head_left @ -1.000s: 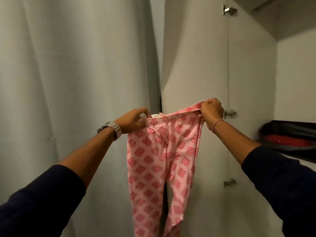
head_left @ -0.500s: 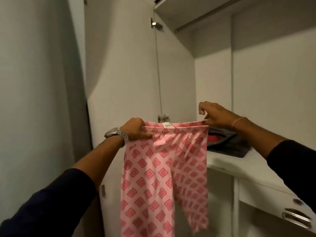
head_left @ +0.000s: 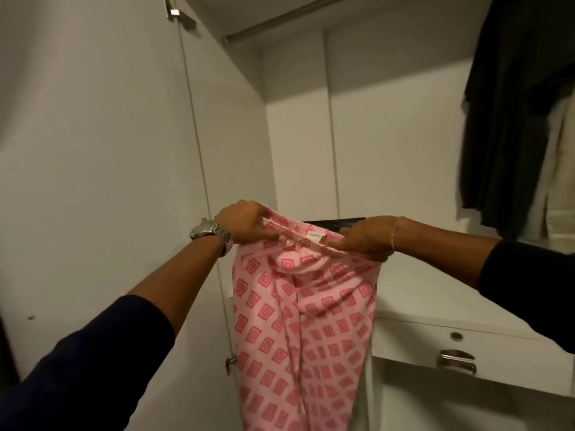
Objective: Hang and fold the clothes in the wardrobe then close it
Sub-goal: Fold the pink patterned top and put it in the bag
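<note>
Pink cotton trousers printed with darker pink squares (head_left: 298,321) hang by their waistband in front of an open white wardrobe (head_left: 298,144), stretched between a person's two hands. Left hand (head_left: 245,225), a steel watch at its wrist, pinches the waistband's left end with curled fingers; right hand (head_left: 364,239), a thin bracelet at its wrist, grips the right end the same way, both level and equally near the cloth. One pair of trousers is held, its long axis dropping straight down, the legs falling below the picture's edge. Just behind the waistband sits what appears to be one dark folded item (head_left: 333,223) on the wardrobe's white shelf (head_left: 413,293), though most of it is hidden. Above and right of the trousers, dark hanging garments (head_left: 513,113) drape from the rail, their number unclear. One drawer with a metal handle (head_left: 457,360) lies below the shelf. Folding would likely begin by bringing the two hands together.
</note>
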